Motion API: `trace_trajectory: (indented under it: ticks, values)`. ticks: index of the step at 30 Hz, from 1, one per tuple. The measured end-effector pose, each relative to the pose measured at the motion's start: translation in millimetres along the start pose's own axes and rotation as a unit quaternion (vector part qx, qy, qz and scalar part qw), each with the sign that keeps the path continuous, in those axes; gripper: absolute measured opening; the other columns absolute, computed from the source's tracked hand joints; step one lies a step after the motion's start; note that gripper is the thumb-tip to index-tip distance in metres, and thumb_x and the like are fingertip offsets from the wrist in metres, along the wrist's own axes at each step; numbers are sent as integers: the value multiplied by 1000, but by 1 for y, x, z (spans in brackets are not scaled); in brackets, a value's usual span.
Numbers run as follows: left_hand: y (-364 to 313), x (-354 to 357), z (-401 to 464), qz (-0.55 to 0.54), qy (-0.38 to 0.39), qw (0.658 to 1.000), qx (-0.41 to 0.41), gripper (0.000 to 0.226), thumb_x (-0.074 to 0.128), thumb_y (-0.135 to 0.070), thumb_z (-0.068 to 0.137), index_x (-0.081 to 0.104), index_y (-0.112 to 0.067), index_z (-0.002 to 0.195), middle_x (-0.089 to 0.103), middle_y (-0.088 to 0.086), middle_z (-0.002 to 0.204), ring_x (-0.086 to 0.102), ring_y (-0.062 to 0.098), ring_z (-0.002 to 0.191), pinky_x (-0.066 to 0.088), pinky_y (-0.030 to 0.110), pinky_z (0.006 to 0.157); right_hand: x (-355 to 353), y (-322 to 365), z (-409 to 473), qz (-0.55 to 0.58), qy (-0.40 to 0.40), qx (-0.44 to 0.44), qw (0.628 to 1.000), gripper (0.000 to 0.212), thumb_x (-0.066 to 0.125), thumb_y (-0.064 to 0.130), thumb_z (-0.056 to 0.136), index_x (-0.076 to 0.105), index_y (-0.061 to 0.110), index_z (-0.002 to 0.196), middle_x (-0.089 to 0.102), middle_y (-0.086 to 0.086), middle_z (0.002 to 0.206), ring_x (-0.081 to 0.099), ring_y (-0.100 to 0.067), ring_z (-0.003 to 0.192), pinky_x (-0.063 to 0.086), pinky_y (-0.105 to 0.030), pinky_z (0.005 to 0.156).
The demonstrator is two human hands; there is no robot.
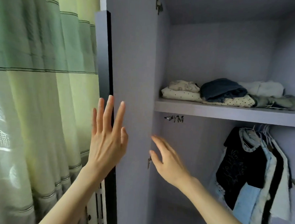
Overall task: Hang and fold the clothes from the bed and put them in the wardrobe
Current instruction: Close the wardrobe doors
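The lilac wardrobe stands open, its left door swung out edge-on toward me. My left hand is spread with straight fingers against the door's outer edge. My right hand, slightly blurred, reaches with straight fingers toward the door's inner side near a hinge; it holds nothing. Folded clothes, cream dotted, dark blue and white, lie on the shelf. Below it several garments, black, light blue and white, hang on hangers at the right.
Green and cream striped curtains cover the window left of the wardrobe. A metal hinge sits at the top of the frame. The bed is out of view.
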State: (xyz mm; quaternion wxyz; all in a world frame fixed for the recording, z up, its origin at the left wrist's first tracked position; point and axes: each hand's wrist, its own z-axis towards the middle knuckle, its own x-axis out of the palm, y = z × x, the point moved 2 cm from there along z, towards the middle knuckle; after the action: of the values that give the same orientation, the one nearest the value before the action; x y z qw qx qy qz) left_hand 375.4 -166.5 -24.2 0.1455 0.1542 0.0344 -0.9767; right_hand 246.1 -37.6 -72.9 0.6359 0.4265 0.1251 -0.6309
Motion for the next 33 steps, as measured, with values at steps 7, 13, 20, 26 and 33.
trace_trajectory:
  ticks: [7,13,20,26,33]
  values:
    - [40,8,7,-108,64,992,-21,71,45,-15,95,-2,0,147,-8,13,156,-2,11,143,22,28,112,19,21,19,0,25,-33,999,55,40,32,100,17,30,150,15,17,155,10,10,136,7,-6,107]
    - [15,10,8,-179,88,978,56,62,30,-21,98,0,1,147,-13,18,155,9,20,144,28,19,108,1,-2,10,-15,3,16,1000,55,43,30,99,19,30,149,18,19,151,22,-5,140,17,-12,106]
    - [-50,27,21,-271,149,936,170,55,23,-24,100,-3,-17,148,-21,-3,154,35,22,133,42,22,91,-49,-42,-20,54,-135,100,984,47,34,37,98,23,39,144,25,25,143,19,20,127,14,1,102]
    - [-115,100,39,-335,219,892,208,55,23,-25,103,-13,-37,142,-16,-19,153,-9,2,143,2,20,117,-90,-62,-45,-98,-194,40,975,56,36,32,100,4,34,146,6,15,156,8,4,142,10,-5,110]
    - [-157,206,45,-159,301,920,195,57,20,-24,103,-15,-34,147,-36,-18,143,-18,13,143,-4,40,117,-114,-148,-37,-231,-120,97,961,71,34,29,100,-26,26,138,-34,19,145,-15,4,138,10,-16,116]
